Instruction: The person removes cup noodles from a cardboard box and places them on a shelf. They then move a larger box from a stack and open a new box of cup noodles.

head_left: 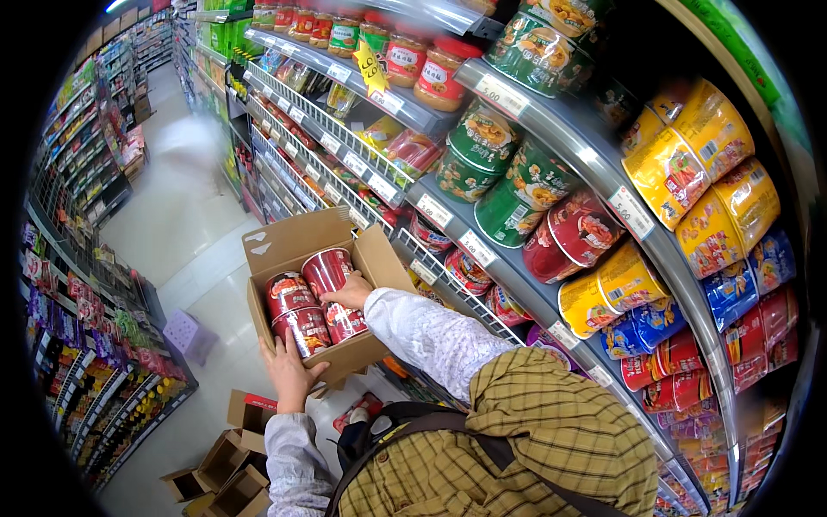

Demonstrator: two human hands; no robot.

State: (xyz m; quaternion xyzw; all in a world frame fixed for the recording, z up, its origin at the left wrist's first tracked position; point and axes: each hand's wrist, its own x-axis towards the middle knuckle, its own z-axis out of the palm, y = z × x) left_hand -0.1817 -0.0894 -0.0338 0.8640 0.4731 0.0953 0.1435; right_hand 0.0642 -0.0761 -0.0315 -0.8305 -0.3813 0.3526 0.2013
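Observation:
An open cardboard box [362, 352] holds several dark red instant noodle tubs [302, 328], set in two rows. My left hand [289, 371] lies against the box's near left edge, fingers spread over the rim and onto a tub. Inside the box, my right hand [351, 292] touches the tubs at the right; its fingertips lie between the far right tub [326, 268] and the one nearer me. Whether it grips a tub cannot be told. Dark red tubs [572, 236] of similar look lie on the shelf to the right, beside green tubs [510, 213] and yellow tubs [610, 287].
Curved metal shelf edges [575, 152] with price tags run along the right. Empty cardboard boxes [223, 459] lie on the floor at lower left. A purple stool [189, 333] stands by the left shelving [148, 388]. Jars [442, 74] line an upper shelf.

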